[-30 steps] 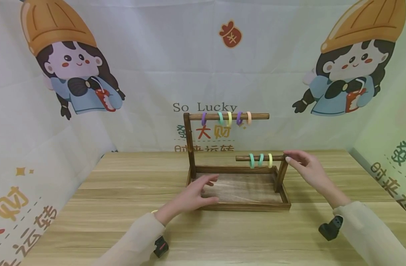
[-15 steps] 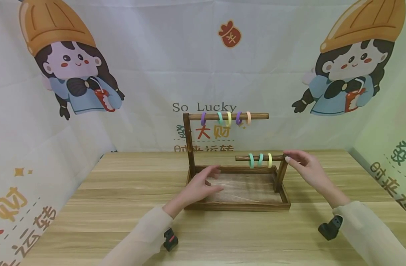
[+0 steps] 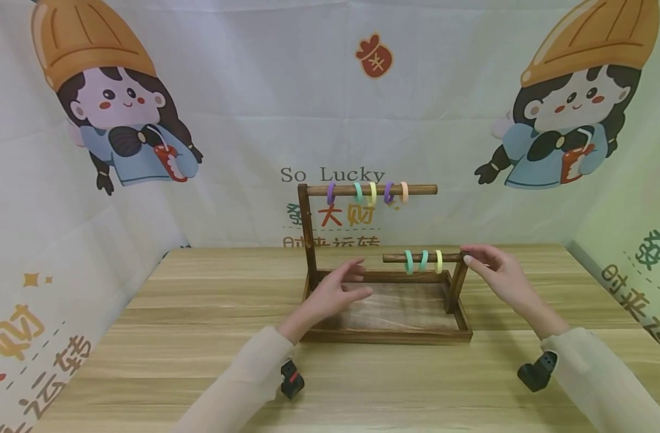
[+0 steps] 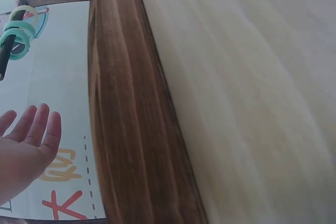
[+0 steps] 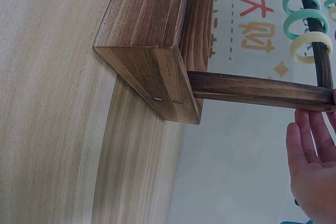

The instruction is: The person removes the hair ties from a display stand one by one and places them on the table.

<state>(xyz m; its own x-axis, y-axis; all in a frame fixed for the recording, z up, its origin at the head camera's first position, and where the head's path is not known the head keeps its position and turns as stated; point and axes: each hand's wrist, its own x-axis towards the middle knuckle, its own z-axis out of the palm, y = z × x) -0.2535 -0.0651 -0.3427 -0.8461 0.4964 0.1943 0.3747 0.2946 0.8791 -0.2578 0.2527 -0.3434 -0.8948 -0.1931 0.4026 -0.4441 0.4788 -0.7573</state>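
Note:
A dark wooden rack (image 3: 311,240) stands in a tray (image 3: 395,337) on the table. Its upper rod (image 3: 422,189) carries several coloured rings (image 3: 370,192). The lower rod (image 3: 395,258) carries three rings (image 3: 424,260), green, teal and yellow, also seen as rings (image 5: 304,24) in the right wrist view. My right hand (image 3: 495,273) pinches the top of the short post (image 3: 457,288) at the lower rod's right end. My left hand (image 3: 338,291) hovers open above the tray's left half, its fingers (image 4: 37,127) straight, a little left of the lower rod's free end, holding nothing.
The wooden table (image 3: 200,313) stretches wide on both sides of the tray. A printed cartoon backdrop (image 3: 146,120) closes off the back and sides. Black wrist cameras (image 3: 292,379) hang under both sleeves.
My left hand has moved forward and to the right over the tray, nearer the lower rod's free end. The right hand and the rings have stayed put.

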